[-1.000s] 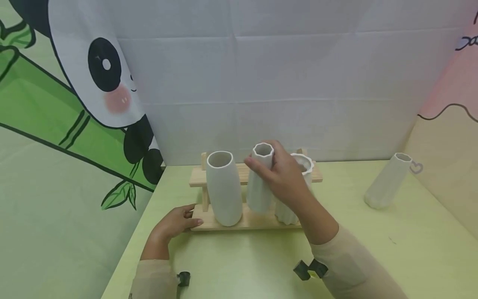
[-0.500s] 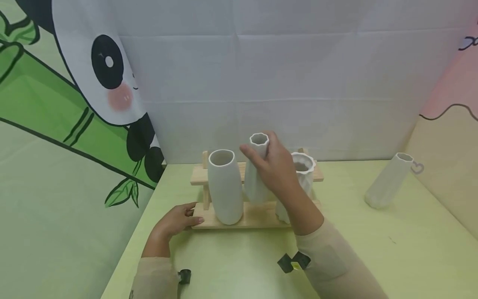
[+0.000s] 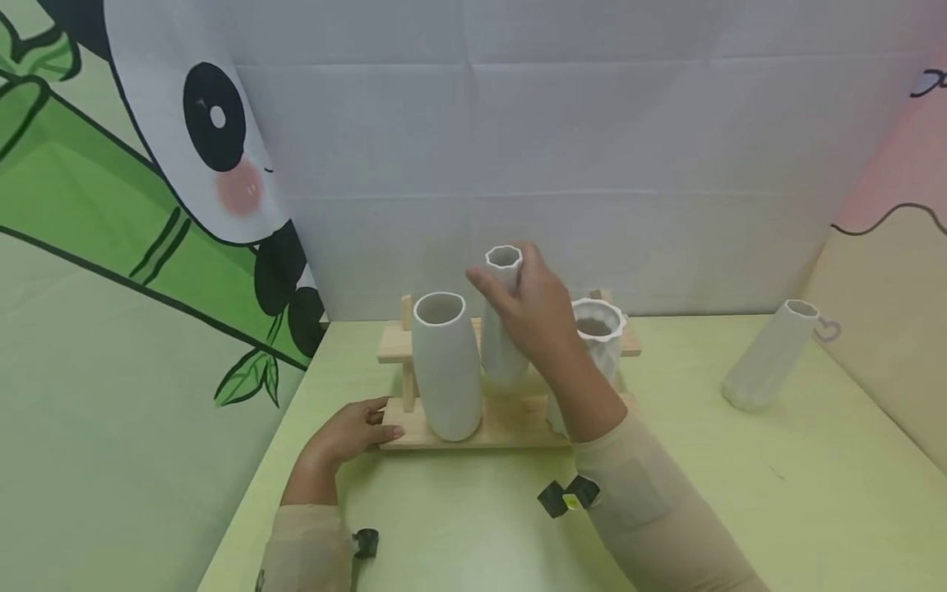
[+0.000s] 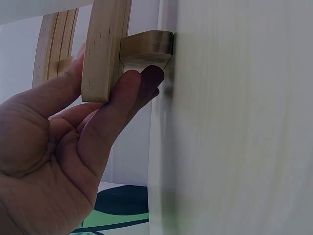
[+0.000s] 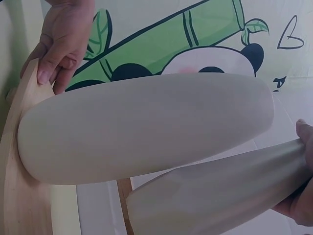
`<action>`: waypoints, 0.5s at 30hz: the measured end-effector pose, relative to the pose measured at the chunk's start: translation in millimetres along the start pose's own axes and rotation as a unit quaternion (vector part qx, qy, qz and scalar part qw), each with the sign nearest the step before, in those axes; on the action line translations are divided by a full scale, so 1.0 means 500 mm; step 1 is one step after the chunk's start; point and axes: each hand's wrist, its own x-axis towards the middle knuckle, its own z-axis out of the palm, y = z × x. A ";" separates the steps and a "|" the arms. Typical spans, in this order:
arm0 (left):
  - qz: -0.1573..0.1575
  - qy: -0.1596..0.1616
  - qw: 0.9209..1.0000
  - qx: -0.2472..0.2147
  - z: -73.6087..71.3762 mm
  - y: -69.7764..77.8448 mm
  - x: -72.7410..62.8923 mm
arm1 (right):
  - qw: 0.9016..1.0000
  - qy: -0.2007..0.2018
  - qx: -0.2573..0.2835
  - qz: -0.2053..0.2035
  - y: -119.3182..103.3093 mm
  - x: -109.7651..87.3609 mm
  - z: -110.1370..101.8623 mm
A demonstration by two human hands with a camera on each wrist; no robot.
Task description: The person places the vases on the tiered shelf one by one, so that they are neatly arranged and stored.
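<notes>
My left hand grips the left end of the wooden rack's lower plank; in the left wrist view, thumb and fingers lie on either side of the plank end. With my right hand I hold a slim white vase with a scalloped rim, upright and off the lower plank, near the upper one. Left of it, a wide smooth white vase stands on the lower plank. To the right is a white vase with a wavy rim, partly behind my right forearm.
One more white vase, tapered, stands on the pale green table at the right. Behind the rack rises a white cloth backdrop. A panda-printed cloth hangs at the left.
My right hand has raised the slim vase and carried it slightly left and back, away from the lower plank. My left hand keeps its grip on the rack.
</notes>
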 end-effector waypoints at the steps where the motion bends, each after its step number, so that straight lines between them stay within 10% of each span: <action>1: -0.001 0.000 1.000 0.000 0.000 0.000 0.000 | 1.000 0.000 -0.001 0.000 -0.002 0.004 0.000; 15: -0.003 -0.002 1.000 0.001 -0.001 0.004 -0.005 | 1.000 0.008 0.007 0.009 -0.017 0.053 0.015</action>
